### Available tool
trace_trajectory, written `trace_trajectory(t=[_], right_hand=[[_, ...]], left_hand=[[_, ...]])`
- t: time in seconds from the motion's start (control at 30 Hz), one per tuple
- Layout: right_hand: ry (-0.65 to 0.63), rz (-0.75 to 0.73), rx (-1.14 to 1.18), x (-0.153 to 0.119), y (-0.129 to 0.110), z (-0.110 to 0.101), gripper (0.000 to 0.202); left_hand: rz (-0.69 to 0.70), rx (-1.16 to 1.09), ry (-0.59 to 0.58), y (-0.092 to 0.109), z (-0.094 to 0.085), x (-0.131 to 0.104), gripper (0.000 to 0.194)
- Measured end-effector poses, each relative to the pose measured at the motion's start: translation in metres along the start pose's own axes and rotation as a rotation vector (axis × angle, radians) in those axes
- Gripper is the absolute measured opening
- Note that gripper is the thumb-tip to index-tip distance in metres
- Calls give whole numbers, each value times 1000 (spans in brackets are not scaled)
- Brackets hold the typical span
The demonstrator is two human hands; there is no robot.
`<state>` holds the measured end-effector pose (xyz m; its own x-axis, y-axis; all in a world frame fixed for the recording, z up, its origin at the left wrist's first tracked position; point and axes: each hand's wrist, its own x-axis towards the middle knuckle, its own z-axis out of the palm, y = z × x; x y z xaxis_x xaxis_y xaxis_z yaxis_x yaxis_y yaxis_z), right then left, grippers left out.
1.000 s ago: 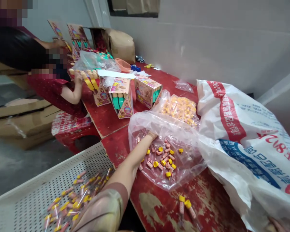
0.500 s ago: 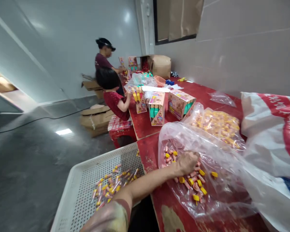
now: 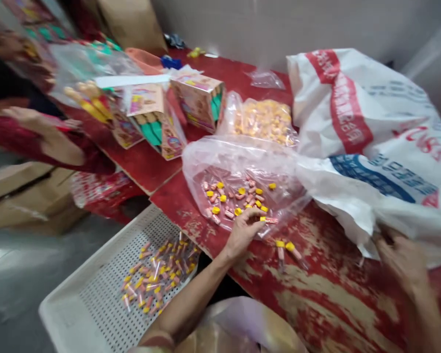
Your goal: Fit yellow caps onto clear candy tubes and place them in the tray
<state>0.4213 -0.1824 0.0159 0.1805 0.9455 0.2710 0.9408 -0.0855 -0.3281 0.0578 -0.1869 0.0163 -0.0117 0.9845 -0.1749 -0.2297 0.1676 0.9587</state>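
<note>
I log: L hand (image 3: 243,231), now off the pile (image 3: 250,198), pinching 1 capped pink pc. (image 3: 270,221), so 1 picked out; R hand (image 3: 403,255) at white sack (image 3: 384,130), grip blurred, can't tell.

The head camera looks forward and down across the table (image 3: 327,289) — close above the left hand (image 3: 244,229) and right hand (image 3: 402,257), with the crate (image 3: 64,306) at lower left — and reaches as far as the wall (image 3: 224,29) behind.
</note>
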Motion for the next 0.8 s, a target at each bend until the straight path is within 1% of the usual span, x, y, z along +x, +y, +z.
trace_trajectory(t=[0.03, 0.1, 0.13, 0.17, 0.23, 0.3, 0.37, 0.43, 0.5, 0.57, 0.67, 0.7, 0.73, 0.8], right_hand=[[3, 16, 34, -16, -1, -7, 45], [-14, -3, 226, -47, -18, -15, 42], [-54, -41, 356, -60, -32, -15, 37], [-137, -91, 431, -71, -46, -14, 33], [-207, -198, 502, -87, -73, -8, 29], [-230, -287, 533, -96, -90, -1, 29], [-223, -349, 568, -99, -98, 5, 29], [-202, -391, 606, -99, -99, 10, 30], [-191, -401, 615, -99, -99, 13, 32], [-203, -385, 586, -99, -99, 14, 31], [-210, -334, 537, -99, -100, 14, 25], [-200, -283, 562, -100, -100, 14, 23], [-180, -201, 620, -100, -100, 14, 22], [-103, 35, 844, -101, -99, 15, 21]], left_hand=[[-26, -48, -7, -1, 4, -2, 20], [-52, -116, -27, -3, 13, -7, 22], [-60, -134, -42, -4, 19, -11, 23], [-67, -143, -61, -5, 24, -14, 23], [-93, -140, -110, -7, 35, -22, 24], [-123, -128, -164, -10, 43, -29, 25], [-127, -119, -195, -13, 49, -36, 25], [-112, -107, -185, -16, 51, -41, 24], [-108, -93, -147, -17, 52, -45, 22], [-121, -91, -116, -18, 52, -48, 21], [-133, -108, -116, -17, 52, -51, 20], [-128, -114, -111, -17, 52, -51, 20], [-123, -122, -100, -18, 53, -52, 20], [-119, -149, -70, -21, 53, -52, 20]])
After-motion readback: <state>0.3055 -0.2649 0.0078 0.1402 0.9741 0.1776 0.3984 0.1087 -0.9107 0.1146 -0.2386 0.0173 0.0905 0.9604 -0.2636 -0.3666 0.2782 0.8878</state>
